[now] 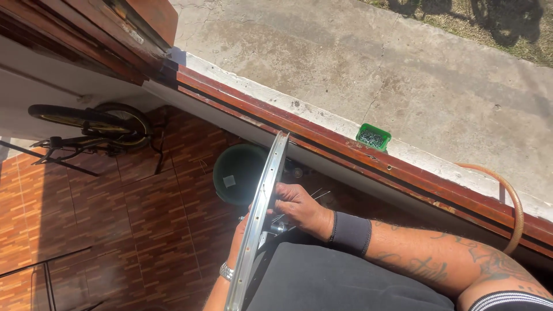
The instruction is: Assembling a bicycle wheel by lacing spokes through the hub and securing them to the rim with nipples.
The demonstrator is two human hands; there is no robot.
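Two hands hold a silver bicycle wheel rim (259,219) edge-on over the person's lap. The right hand (299,208) has its grip closed on the rim's right side, fingers among the thin spokes (314,196). The left hand (237,239), mostly hidden behind the rim, supports it; its grip cannot be told. Beyond the rim sits a dark green bucket (239,173) bearing a small pale square label. Farther right, a green tray (373,137) rests on the ledge.

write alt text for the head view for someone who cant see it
A person's right hand and left hand hold a silver bicycle wheel rim edge-on over their lap, fingers among its thin spokes. Behind it are a dark green bucket, a small green tray on a red ledge and a bicycle on the tiled floor.
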